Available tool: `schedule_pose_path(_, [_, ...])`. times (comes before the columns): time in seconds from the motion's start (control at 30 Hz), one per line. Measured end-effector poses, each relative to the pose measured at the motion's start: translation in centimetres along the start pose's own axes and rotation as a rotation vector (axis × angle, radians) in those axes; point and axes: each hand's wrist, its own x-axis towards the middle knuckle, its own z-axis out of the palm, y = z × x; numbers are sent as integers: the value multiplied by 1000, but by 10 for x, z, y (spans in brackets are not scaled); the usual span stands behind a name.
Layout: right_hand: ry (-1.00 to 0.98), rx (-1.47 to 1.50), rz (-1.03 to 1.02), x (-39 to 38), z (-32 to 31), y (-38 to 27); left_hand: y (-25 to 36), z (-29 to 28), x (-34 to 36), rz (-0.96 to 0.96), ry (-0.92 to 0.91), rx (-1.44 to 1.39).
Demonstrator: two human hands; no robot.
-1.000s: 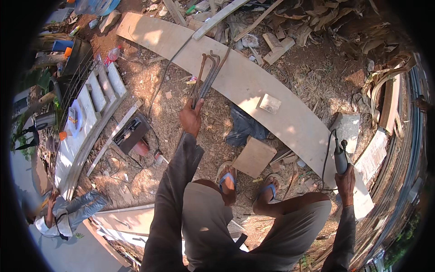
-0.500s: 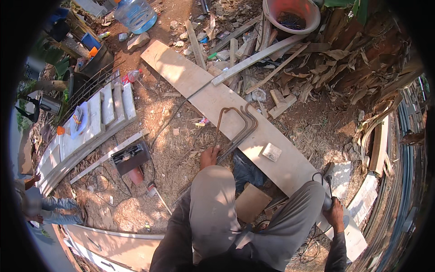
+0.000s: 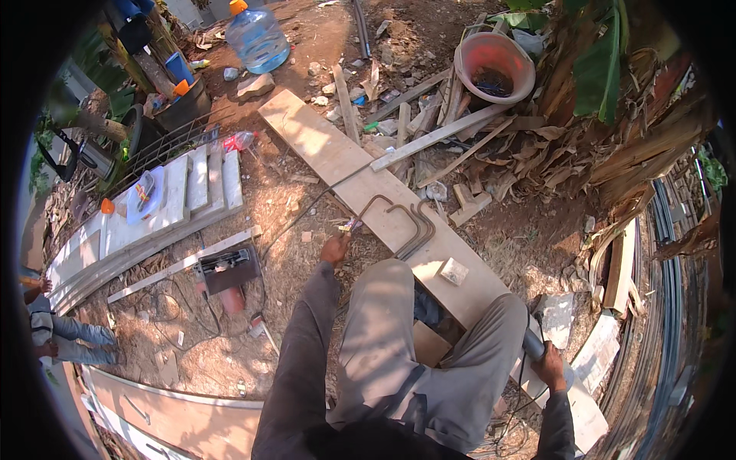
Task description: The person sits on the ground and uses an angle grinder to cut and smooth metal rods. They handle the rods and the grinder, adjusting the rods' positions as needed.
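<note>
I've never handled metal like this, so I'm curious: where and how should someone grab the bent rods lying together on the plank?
Probably by the straight shanks of the bent rods, from above on the person's side, just beyond the left knee: they run close there, while the hooked ends spread apart over the plank.

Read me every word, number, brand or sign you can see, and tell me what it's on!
There are none I can read.
Small colourful scrap near the left hand: too small to tell if it has words.
Grey tool in the right hand: no writing I can make out.
Big blue bottle: no readable words either.
</note>
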Motion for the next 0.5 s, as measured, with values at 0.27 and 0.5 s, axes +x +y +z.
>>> schedule_pose_path(0.27, [39, 155, -155, -2, 2, 2, -25, 11, -74, 44, 393, 11])
schedule_pose_path(0.5, [52, 28, -5, 8, 7, 0, -155, -63, -254, -627, 666, -149])
